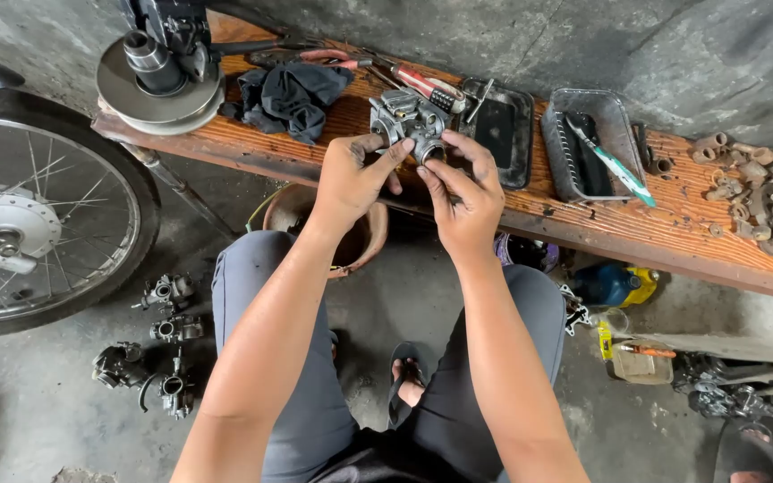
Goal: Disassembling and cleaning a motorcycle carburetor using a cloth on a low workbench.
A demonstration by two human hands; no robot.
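Note:
A grey metal carburetor (409,118) rests at the front edge of a wooden bench (583,215). My left hand (351,179) grips its left side with thumb and fingers. My right hand (465,192) holds its right side, fingertips on the round opening at its lower front. Both hands are greasy.
On the bench lie a dark rag (293,97), a clutch pulley assembly (158,80), pliers and a screwdriver (422,83), two metal trays (588,143), one holding a toothbrush (615,164), and several small rusty parts (753,183). A spoked wheel (29,224) and several spare carburetors (158,344) sit on the floor.

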